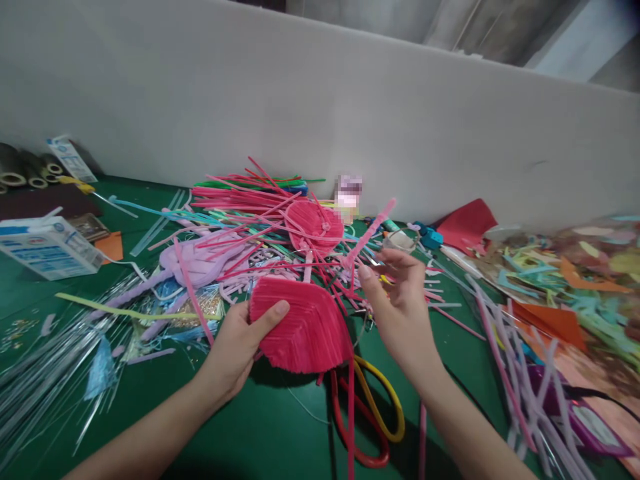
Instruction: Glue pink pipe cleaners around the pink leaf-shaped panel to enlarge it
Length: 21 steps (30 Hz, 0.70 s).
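Observation:
My left hand [240, 347] grips a bright pink, leaf-shaped piece [303, 323] built from rows of fuzzy chenille stems, thumb on its front face. To the right of it my right hand [397, 293] is raised, fingers curled and thumb apart from them; I see nothing between them. A pink chenille stem [370, 230] sticks up just beyond its fingertips. Below the leaf-shaped piece lie red and yellow looped handles [393, 407], with a long pink stem [351, 413] hanging across them. Behind it rests a round pink chenille piece [313, 227].
A pile of pink stems [225, 199] and a lilac chenille piece [200, 260] lie at the back. Silvery strands [65, 373] and a blue-white carton [50, 247] are on the left. Lilac stems [525, 373], a purple item [595, 423] and paper scraps [595, 280] cover the right. A pale partition [300, 100] stands behind.

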Each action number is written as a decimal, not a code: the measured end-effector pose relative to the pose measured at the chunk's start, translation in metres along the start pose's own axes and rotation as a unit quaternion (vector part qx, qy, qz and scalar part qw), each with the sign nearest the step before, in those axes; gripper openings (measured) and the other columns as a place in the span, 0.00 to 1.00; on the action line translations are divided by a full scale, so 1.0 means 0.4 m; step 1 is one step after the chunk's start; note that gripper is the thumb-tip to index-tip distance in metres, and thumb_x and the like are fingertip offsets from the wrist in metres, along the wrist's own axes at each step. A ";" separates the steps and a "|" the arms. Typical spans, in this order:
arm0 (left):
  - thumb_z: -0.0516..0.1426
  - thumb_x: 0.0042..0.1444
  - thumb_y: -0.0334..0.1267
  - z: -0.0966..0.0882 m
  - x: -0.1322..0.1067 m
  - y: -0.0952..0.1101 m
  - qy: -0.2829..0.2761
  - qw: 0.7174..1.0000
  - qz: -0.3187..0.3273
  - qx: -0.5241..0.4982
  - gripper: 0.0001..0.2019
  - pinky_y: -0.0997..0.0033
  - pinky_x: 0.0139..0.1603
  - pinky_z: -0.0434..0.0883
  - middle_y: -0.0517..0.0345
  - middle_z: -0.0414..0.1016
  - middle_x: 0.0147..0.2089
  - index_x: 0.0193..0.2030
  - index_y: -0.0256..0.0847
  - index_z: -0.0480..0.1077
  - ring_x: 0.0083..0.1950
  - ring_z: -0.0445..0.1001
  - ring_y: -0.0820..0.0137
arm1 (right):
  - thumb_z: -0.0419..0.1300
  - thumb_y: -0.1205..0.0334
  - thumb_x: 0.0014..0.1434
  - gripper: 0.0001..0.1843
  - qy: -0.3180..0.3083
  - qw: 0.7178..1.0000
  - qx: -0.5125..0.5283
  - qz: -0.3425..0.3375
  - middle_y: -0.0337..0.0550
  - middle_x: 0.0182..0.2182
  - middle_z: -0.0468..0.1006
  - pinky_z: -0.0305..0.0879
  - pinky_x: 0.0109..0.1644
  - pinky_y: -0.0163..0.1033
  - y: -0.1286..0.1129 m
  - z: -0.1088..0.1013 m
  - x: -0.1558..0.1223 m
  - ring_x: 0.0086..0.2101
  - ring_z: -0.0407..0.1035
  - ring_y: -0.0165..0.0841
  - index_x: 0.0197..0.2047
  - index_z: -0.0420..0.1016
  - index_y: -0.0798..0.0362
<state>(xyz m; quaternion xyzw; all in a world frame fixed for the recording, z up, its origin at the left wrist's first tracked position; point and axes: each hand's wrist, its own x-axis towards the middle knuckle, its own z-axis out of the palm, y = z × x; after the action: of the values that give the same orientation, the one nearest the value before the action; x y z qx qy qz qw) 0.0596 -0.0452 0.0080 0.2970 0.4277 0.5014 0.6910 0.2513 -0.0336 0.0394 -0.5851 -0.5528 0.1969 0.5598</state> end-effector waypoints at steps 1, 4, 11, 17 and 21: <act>0.68 0.45 0.43 -0.001 -0.001 0.001 -0.005 1.000 -0.008 -0.007 0.15 0.69 0.34 0.76 0.54 0.83 0.31 0.38 0.36 0.78 0.30 0.79 0.66 | 0.60 0.43 0.56 0.25 -0.047 0.994 0.064 0.078 0.49 0.45 0.72 0.69 0.45 0.47 0.002 -0.005 0.001 0.44 0.70 0.39 0.50 0.64 0.49; 0.67 0.47 0.46 -0.002 -0.001 0.005 -0.027 0.999 -0.027 -0.012 0.17 0.72 0.31 0.75 0.52 0.83 0.31 0.37 0.35 0.78 0.31 0.80 0.65 | 0.62 0.41 0.54 0.23 -0.180 0.942 0.185 0.214 0.43 0.33 0.77 0.68 0.35 0.38 0.002 -0.010 -0.015 0.33 0.72 0.33 0.42 0.72 0.52; 0.65 0.52 0.43 -0.001 0.006 0.009 -0.059 0.997 -0.052 -0.020 0.13 0.73 0.37 0.75 0.52 0.83 0.34 0.40 0.37 0.78 0.34 0.80 0.67 | 0.62 0.47 0.58 0.16 -0.162 0.935 0.224 0.220 0.39 0.27 0.78 0.66 0.33 0.32 0.002 0.005 -0.069 0.28 0.69 0.27 0.34 0.79 0.52; 0.67 0.49 0.39 0.001 0.007 0.005 -0.037 0.997 -0.064 0.005 0.13 0.73 0.35 0.76 0.51 0.83 0.31 0.39 0.34 0.79 0.30 0.80 0.67 | 0.61 0.47 0.58 0.16 -0.163 0.936 0.225 0.216 0.40 0.28 0.78 0.66 0.31 0.31 0.005 0.019 -0.077 0.28 0.70 0.28 0.36 0.79 0.52; 0.67 0.49 0.38 0.002 0.007 0.003 -0.029 0.997 -0.067 0.015 0.13 0.72 0.34 0.76 0.50 0.83 0.30 0.40 0.33 0.79 0.30 0.80 0.67 | 0.62 0.46 0.56 0.17 -0.163 0.933 0.229 0.225 0.40 0.26 0.78 0.67 0.31 0.32 0.005 0.021 -0.074 0.27 0.70 0.28 0.34 0.79 0.53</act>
<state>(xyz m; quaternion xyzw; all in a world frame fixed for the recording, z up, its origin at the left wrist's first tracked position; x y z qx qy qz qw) 0.0601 -0.0424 0.0084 0.2925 0.4338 0.4385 0.7307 0.2357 -0.0551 0.0237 -0.5100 -0.4301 0.5318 0.5216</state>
